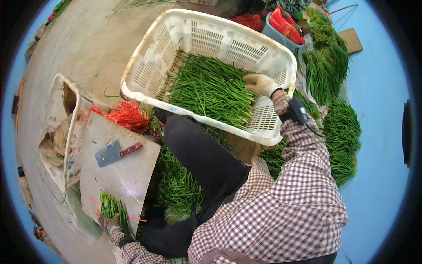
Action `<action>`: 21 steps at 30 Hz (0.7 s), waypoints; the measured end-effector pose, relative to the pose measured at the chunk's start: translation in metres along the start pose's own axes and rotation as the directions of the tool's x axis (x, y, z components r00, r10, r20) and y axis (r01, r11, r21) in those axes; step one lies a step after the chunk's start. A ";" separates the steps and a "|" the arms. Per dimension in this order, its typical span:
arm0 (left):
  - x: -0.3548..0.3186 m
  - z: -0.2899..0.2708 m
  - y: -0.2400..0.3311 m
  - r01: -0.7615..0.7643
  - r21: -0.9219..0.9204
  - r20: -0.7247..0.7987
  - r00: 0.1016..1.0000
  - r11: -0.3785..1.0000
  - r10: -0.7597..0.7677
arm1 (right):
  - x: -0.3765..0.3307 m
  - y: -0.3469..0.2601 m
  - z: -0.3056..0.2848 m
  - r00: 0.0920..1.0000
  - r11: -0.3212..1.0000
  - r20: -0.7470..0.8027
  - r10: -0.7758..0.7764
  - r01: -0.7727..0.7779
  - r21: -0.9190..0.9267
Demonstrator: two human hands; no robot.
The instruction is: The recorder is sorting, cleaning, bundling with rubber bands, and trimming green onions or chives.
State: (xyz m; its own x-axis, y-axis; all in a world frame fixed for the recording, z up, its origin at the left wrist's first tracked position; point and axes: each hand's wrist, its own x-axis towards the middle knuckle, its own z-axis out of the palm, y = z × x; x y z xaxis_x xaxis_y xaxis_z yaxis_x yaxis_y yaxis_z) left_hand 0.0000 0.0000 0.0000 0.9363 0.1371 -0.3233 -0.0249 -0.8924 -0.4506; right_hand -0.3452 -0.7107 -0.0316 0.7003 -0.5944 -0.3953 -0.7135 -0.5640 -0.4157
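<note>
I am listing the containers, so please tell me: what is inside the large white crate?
Long green stalks lie in the white crate, the gloved right hand at their right edge. Whatever is under them is covered and cannot be seen.

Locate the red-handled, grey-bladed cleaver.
In the head view's left half, the cleaver lies on the pale grey board, beyond the green stalk bundle in the gloved left hand.

I am seeing open space above the greens [211,88] in the crate [206,37], but its raised rim [211,120] and the bent leg [200,149] are blocking the low path across to the board [136,171]. There, the cleaver [107,154] is taking up the upper part, while bare surface is running between it and the bundle [113,206].
</note>
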 end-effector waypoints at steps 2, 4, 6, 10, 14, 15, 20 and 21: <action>0.025 0.009 -0.033 -0.115 -0.083 -0.253 0.963 0.990 0.091 | 0.003 -0.010 0.047 0.978 0.994 0.195 0.073 -0.055 -0.096; -0.005 0.014 0.021 -0.099 -0.196 -0.285 0.958 0.976 0.039 | 0.035 0.038 0.052 0.971 0.996 0.238 0.020 -0.039 0.076; 0.011 -0.008 0.063 -0.058 -0.305 -0.343 0.938 0.951 -0.053 | 0.065 0.034 0.094 0.966 0.978 0.256 0.034 -0.084 0.189; 0.012 -0.019 0.069 -0.141 -0.440 -0.426 0.902 0.887 -0.068 | 0.115 -0.013 0.166 0.918 0.987 0.370 0.139 -0.161 0.028; 0.025 -0.003 0.054 -0.248 -0.489 -0.490 0.871 0.837 -0.028 | 0.144 -0.063 0.183 0.828 0.941 0.450 0.336 -0.314 -0.124; 0.025 -0.002 0.068 -0.223 -0.556 -0.437 0.898 0.801 -0.053 | 0.144 -0.059 0.187 0.801 0.931 0.481 0.357 -0.345 -0.117; -0.002 -0.001 0.068 -0.108 -0.637 -0.348 0.924 0.763 -0.160 | 0.147 -0.059 0.207 0.855 0.959 0.436 0.282 -0.246 -0.138; -0.003 0.001 0.066 -0.128 -0.626 -0.367 0.919 0.770 -0.145 | 0.140 -0.059 0.188 0.860 0.975 0.460 0.222 -0.196 -0.103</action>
State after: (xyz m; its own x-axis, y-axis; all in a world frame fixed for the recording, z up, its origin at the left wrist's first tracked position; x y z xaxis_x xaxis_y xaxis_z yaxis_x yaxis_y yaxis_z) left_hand -0.0052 -0.0589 -0.0295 0.9925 0.0980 0.0733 0.0802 -0.9733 0.2151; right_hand -0.2001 -0.6529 -0.2162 0.4551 -0.3728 -0.8087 -0.8358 -0.4922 -0.2434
